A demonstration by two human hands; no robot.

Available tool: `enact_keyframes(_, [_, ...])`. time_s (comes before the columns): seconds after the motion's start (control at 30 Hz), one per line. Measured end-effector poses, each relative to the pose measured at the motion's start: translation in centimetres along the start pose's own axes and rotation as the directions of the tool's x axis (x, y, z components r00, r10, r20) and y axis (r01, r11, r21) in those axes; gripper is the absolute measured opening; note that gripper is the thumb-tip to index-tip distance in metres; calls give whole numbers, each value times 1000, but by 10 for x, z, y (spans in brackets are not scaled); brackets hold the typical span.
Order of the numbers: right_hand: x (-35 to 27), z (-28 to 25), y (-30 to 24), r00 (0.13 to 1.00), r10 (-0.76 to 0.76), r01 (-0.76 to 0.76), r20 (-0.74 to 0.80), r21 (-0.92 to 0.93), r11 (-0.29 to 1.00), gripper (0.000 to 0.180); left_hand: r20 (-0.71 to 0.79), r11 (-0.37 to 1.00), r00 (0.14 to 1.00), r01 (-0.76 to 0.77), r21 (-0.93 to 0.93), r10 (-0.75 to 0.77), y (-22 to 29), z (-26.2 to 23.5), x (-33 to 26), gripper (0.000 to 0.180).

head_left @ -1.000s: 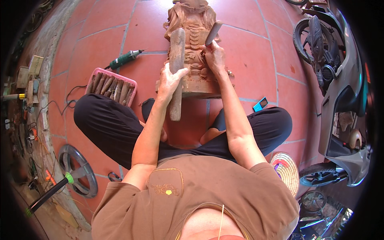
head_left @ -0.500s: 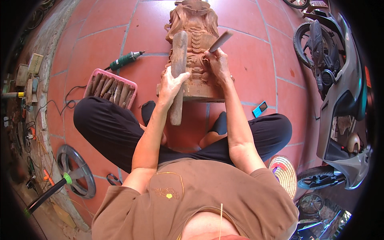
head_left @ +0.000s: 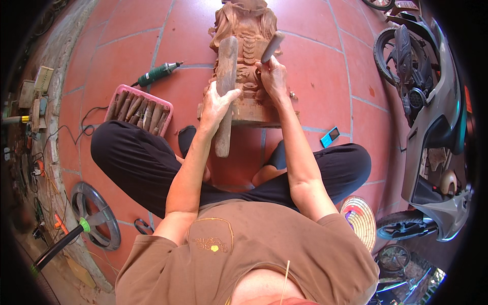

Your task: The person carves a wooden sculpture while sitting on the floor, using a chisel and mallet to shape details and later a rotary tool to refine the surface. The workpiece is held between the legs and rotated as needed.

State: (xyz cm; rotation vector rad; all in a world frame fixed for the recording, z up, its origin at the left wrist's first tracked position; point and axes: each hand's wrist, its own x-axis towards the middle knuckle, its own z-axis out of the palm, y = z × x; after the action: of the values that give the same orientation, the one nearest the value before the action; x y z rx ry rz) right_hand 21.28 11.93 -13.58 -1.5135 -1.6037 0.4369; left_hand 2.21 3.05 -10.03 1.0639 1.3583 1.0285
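Behind the mallet (head_left: pixel 225 91), carving (head_left: pixel 245 35) partly hidden, top cropped

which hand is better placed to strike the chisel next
Left. The left hand grips the long wooden mallet, raised beside the chisel's wooden handle. The right hand is busy steadying that chisel against the brown carved wooden statue.

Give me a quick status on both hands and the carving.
Left hand shut on wooden mallet, raised. Right hand shut on chisel, tip against wooden statue. Statue upright on tiled floor; nothing blocking.
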Motion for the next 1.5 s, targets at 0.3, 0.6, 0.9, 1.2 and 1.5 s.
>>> enact_keyframes(0.3, [0,-2,22,976,218,-194,-21,383,903,14,-1,1000,1000,9,-18,-9,11,4,-6,59])
enact_keyframes(0.6, [-8,1,2,987,126,-113,-97,128,985,16,13,997,1000,25,-78,-24,9,3,-4,54])
enact_keyframes(0.9, [-11,-16,-2,989,143,-146,28,101,984,19,13,999,1000,-14,-45,15,-2,2,0,62])
enact_keyframes(1.2, [-17,-16,-1,991,134,-137,27,114,984,19,13,998,1000,25,-53,-24,7,3,-5,63])
enact_keyframes(1.5, [-15,-20,31,975,220,-206,-21,269,941,18,33,999,999,7,-42,-6,4,4,-3,65])
